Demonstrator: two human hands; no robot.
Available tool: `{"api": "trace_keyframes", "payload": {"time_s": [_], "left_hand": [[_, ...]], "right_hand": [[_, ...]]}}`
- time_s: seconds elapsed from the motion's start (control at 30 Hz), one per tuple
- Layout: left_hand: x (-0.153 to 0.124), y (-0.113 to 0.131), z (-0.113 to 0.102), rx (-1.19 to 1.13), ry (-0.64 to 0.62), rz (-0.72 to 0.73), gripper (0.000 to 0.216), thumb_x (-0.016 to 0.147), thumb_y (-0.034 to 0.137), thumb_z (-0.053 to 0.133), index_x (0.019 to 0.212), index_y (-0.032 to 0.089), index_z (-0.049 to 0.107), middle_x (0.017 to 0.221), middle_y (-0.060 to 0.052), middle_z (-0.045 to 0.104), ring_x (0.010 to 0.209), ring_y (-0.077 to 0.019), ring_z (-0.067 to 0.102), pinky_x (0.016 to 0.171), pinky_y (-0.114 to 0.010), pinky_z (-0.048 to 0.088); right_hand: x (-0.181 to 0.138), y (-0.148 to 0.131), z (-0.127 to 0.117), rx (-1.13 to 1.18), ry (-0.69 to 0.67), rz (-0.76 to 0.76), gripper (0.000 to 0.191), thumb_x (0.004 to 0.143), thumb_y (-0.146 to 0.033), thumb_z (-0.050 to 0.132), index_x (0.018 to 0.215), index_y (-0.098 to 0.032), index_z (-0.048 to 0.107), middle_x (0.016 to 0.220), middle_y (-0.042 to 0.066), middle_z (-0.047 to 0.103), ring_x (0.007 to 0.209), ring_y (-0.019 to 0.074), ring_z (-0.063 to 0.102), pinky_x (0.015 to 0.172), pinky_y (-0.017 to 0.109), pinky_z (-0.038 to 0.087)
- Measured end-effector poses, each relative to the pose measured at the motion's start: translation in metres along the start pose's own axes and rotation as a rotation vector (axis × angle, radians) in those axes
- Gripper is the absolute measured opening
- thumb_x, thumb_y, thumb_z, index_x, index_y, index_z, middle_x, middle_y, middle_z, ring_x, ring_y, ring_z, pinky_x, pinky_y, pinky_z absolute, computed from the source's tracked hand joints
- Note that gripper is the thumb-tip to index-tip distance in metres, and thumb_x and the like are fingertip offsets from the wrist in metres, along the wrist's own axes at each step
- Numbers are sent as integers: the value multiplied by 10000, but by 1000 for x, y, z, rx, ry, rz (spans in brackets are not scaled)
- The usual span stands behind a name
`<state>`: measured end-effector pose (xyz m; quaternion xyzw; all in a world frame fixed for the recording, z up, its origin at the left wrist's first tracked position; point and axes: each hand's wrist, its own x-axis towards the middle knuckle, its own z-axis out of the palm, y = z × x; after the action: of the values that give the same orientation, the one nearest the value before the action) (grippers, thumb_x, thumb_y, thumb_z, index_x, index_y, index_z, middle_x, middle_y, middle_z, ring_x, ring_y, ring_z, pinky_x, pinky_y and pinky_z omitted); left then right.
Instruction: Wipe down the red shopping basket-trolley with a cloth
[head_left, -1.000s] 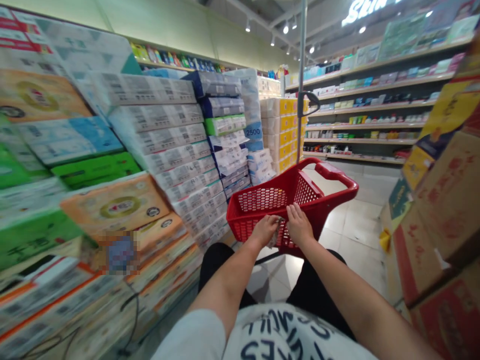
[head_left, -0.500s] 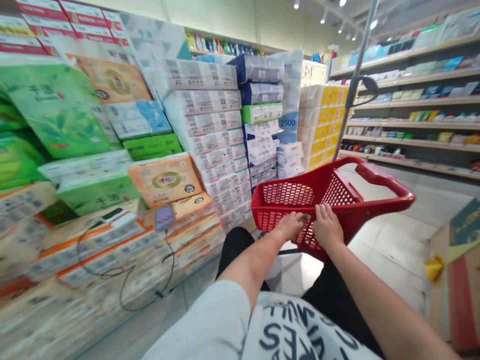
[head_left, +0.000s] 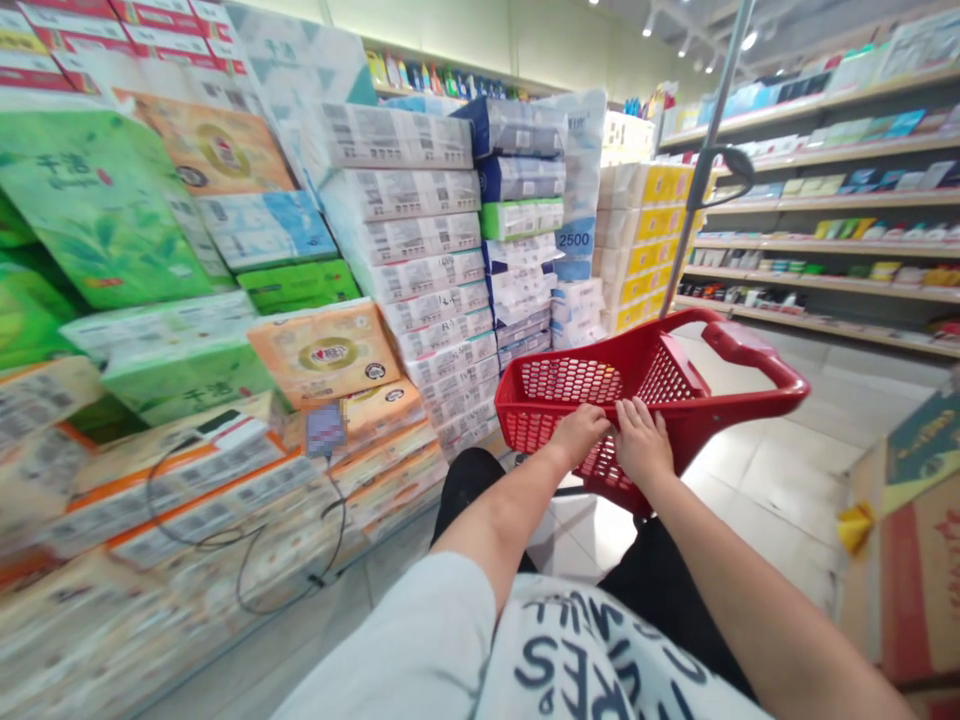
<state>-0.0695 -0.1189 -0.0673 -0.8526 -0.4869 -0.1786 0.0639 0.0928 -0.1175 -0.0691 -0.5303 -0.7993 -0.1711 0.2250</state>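
A red plastic shopping cart (head_left: 697, 425) with perforated walls stands right in front of me, its handle pointing right. My left hand (head_left: 582, 436) is at the near side wall, fingers curled over the rim. Close beside it, my right hand (head_left: 643, 440) also grips that rim, its fingers lying over the top edge and the palm on the outside. The thumbs are partly hidden. Through the open top, the cart's far wall shows its holes; the basket floor is largely hidden.
Stacked tissue packs (head_left: 420, 245) rise ahead, with orange packs (head_left: 326, 350) and green packs (head_left: 97, 210) to the left. A cable (head_left: 244, 540) hangs from a small blurred device (head_left: 325, 430). Stocked shelves (head_left: 832, 205) line the right; a cardboard box (head_left: 922, 560) stands nearer.
Both hands have shifted slightly left and up along with the cart. My left fingers now sit higher, over the rim. The view has moved a little.
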Motion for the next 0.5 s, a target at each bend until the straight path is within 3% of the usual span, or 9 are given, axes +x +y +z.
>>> {"api": "trace_keyframes", "payload": {"time_s": [0.13,0.37,0.5], "left_hand": [[-9,-2,-2,5,-67,-64,240,951,211,449,1016,197,680,1100,-60,600,1123,-196,482,903,-287,456],[-7,1,-19,-57,75,-60,253,936,186,447,1124,196,616,1169,-62,568,1125,-196,486,984,-318,431],[-15,2,-9,-208,116,-357,313,893,113,457,1149,221,602,1138,-55,576,984,-175,584,885,-301,491]], "right_hand": [[0,-5,3,11,20,-34,546,874,-191,390,1408,-83,422,1458,125,451,1402,247,288,1119,474,241],[0,-9,0,31,31,-37,556,852,-157,392,1401,-78,434,1446,124,468,1390,251,309,1117,469,243],[-1,-9,-2,36,16,-48,561,850,-170,402,1400,-67,432,1451,129,460,1389,253,311,1113,472,248]]}}
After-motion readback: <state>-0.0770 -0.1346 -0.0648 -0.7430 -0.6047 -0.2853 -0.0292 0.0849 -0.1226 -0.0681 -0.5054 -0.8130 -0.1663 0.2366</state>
